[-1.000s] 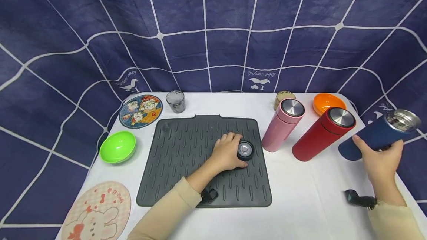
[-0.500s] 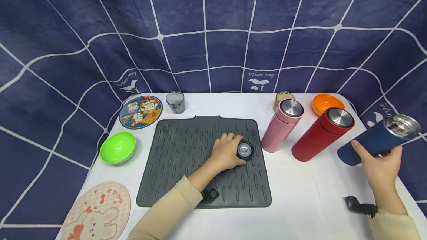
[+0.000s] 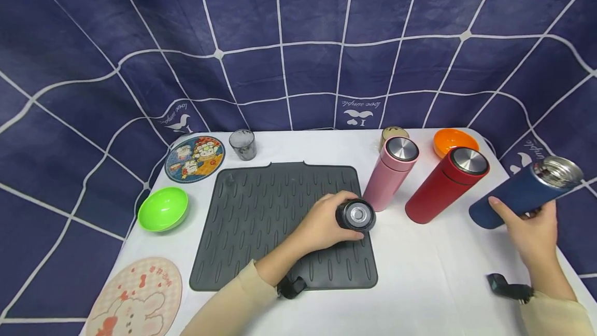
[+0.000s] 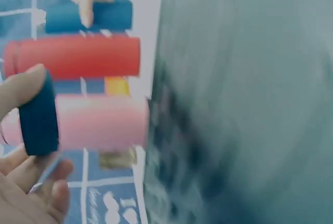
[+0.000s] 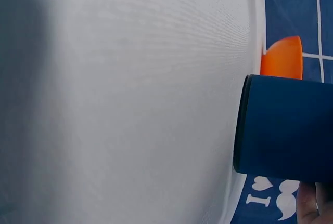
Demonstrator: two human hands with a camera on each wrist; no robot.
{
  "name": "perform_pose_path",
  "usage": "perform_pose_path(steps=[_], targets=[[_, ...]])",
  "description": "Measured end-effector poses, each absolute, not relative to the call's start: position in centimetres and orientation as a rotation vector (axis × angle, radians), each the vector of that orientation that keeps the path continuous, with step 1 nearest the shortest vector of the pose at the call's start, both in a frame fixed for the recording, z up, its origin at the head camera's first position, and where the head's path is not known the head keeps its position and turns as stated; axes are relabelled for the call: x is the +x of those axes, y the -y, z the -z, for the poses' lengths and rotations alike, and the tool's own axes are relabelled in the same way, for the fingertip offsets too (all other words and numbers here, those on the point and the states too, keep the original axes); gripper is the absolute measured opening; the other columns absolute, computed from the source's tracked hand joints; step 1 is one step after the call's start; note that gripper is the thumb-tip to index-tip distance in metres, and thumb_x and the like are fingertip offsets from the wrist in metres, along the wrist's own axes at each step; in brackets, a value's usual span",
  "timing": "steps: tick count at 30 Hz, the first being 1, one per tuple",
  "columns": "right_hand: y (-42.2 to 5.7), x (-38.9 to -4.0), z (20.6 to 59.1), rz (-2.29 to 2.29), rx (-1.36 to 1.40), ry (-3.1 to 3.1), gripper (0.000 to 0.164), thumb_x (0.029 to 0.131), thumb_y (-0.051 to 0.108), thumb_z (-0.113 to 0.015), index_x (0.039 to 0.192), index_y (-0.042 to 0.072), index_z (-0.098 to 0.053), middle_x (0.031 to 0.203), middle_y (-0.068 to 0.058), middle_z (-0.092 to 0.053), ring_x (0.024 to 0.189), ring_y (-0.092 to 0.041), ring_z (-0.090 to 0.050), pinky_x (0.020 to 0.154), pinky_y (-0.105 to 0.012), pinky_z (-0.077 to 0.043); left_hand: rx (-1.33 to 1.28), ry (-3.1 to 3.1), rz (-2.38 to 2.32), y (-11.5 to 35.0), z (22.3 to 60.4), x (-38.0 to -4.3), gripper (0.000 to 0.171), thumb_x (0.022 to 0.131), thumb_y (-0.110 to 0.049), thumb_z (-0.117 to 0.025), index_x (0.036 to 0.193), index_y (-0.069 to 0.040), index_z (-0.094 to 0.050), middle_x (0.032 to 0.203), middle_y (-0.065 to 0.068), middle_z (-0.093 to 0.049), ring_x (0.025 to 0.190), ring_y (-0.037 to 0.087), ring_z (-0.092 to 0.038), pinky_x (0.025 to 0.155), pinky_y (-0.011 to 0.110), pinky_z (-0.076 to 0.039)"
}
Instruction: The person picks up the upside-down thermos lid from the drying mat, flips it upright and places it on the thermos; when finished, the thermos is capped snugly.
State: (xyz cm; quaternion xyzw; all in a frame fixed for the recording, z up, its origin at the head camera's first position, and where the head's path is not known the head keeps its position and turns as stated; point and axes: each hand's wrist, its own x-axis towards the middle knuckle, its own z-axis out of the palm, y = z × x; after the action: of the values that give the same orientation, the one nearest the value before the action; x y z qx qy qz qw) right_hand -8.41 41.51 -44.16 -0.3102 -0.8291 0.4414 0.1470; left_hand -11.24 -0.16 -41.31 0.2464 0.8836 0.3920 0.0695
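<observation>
My left hand [image 3: 324, 224] grips a dark flask lid [image 3: 359, 215], fingers and thumb around its side, raised above the grey ribbed mat [image 3: 252, 222]. In the left wrist view the lid [image 4: 40, 117] looks dark blue. On the far right, my right hand [image 3: 534, 232] holds a blue vacuum flask [image 3: 513, 193] with its steel mouth uncovered. Its base end fills the right side of the right wrist view, where only some fingers [image 5: 308, 200] show. Between the hands stand a pink flask [image 3: 387, 178] and a red flask [image 3: 440, 188], both with steel-topped lids on.
An orange bowl [image 3: 454, 141] and an amber glass [image 3: 394, 133] stand behind the flasks. Leftward are a grey glass [image 3: 243, 145], a cartoon round mat [image 3: 195, 159], a green bowl [image 3: 163, 210] and a pink rabbit mat [image 3: 135, 299]. A blue curtain [image 3: 298, 66] hangs around the table.
My left hand has lifted the lid off the mat and brought it slightly right, towards the pink flask. My right hand still holds the blue flask in about the same place. The head view shifted slightly.
</observation>
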Motion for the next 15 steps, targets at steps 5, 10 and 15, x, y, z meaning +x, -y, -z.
perform_pose_path(steps=[5,10,15], targets=[[-41.8,-8.4,44.1,-1.27,-0.874,2.407,0.084,0.08,0.033,-0.074,0.142,0.043,-0.018,0.14,0.015,-0.038,0.113,0.005,-0.042,0.11,-0.027,-0.034,0.88,-2.421,-1.498,-1.5,38.9,-9.3,0.071,0.063,-0.039,-0.086,0.125,-0.036,-0.052,0.111,-0.016,-0.056,0.103,0.0,-0.051,0.081,0.025,-0.049],[-42.1,-8.2,43.9,-1.243,-0.868,2.446,0.084,0.081,0.035,-0.073,0.143,0.042,-0.017,0.148,0.007,-0.035,0.112,0.006,-0.042,0.11,-0.03,-0.034,1.126,-2.23,-1.584,-4.8,36.5,-7.8,0.066,0.065,-0.033,-0.086,0.122,-0.029,-0.052,0.106,-0.016,-0.054,0.097,-0.006,-0.047,0.076,0.015,-0.047],[-42.3,-7.8,43.7,-1.222,-0.761,2.462,0.079,0.081,0.034,-0.073,0.14,0.043,-0.021,0.131,0.018,-0.044,0.097,0.013,-0.042,0.086,-0.008,-0.039,1.171,-2.209,-1.439,-9.8,33.9,-7.0,0.069,0.069,-0.039,-0.082,0.126,-0.027,-0.045,0.111,-0.021,-0.056,0.101,-0.015,-0.048,0.082,0.006,-0.042]])
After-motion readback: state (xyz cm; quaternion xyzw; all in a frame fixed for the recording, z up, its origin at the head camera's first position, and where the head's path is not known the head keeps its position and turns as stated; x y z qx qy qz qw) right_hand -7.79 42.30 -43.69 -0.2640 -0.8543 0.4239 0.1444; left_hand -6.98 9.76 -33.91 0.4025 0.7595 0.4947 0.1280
